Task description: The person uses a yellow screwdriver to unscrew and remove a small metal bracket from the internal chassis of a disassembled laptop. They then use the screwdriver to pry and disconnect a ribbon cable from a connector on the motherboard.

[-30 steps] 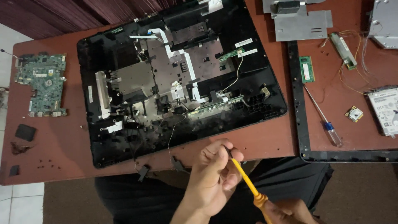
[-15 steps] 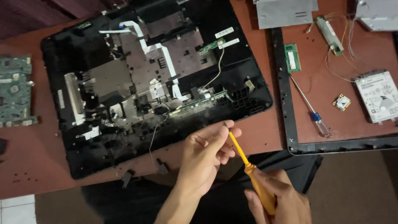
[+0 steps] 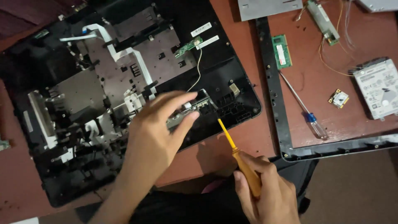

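An opened black computer chassis (image 3: pixel 232 62) lies on the reddish table, with grey metal shields, white ribbon cables and a small green board (image 3: pixel 188 45) inside. My left hand (image 3: pixel 155 132) reaches over its lower edge, fingers spread, fingertips touching a narrow strip board (image 3: pixel 178 120) near the chassis corner. My right hand (image 3: pixel 265 193) grips the orange handle of a yellow-shafted screwdriver (image 3: pixel 234 147). Its tip points at the chassis edge just right of my left fingers.
A black bezel frame (image 3: pixel 273 103) lies to the right. Inside it are a blue-handled screwdriver (image 3: pixel 304 112), a green memory stick (image 3: pixel 282 50), a small square card (image 3: pixel 339 98) and a silver hard drive (image 3: pixel 379 87). A grey metal plate (image 3: pixel 269 6) sits at the top.
My left hand let go of the screwdriver shaft and moved up onto the chassis edge. The right hand brought the screwdriver tip up toward the chassis. The view moved closer and shifted right.
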